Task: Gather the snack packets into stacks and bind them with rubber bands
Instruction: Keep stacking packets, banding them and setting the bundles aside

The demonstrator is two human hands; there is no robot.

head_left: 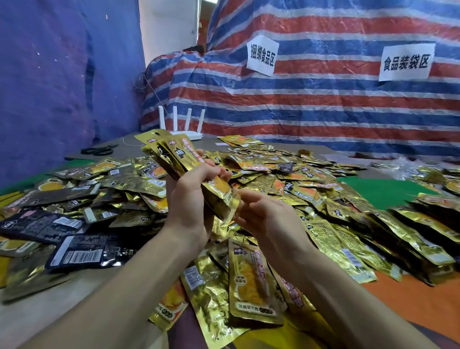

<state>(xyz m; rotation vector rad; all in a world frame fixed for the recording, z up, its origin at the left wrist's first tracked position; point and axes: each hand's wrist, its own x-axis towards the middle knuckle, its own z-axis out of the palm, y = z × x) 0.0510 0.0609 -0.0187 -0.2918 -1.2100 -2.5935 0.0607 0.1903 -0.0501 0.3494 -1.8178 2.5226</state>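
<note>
My left hand (193, 199) grips a stack of gold snack packets (177, 152), held above the table and tilted away to the upper left. My right hand (268, 215) is just right of the stack's near end, fingers loosely bent and touching its lower edge; it holds nothing that I can see. A big heap of loose gold packets (276, 176) covers the table beyond and around both hands. More gold packets (253, 278) lie right under my wrists. No rubber band is visible.
Dark blue-black packets (70, 246) lie at the near left. Black scissors (99, 150) and a white router (183, 124) sit at the far left of the table. A striped tarp (332, 99) with two paper signs forms the back wall. Ordered rows of packets (419, 222) lie at right.
</note>
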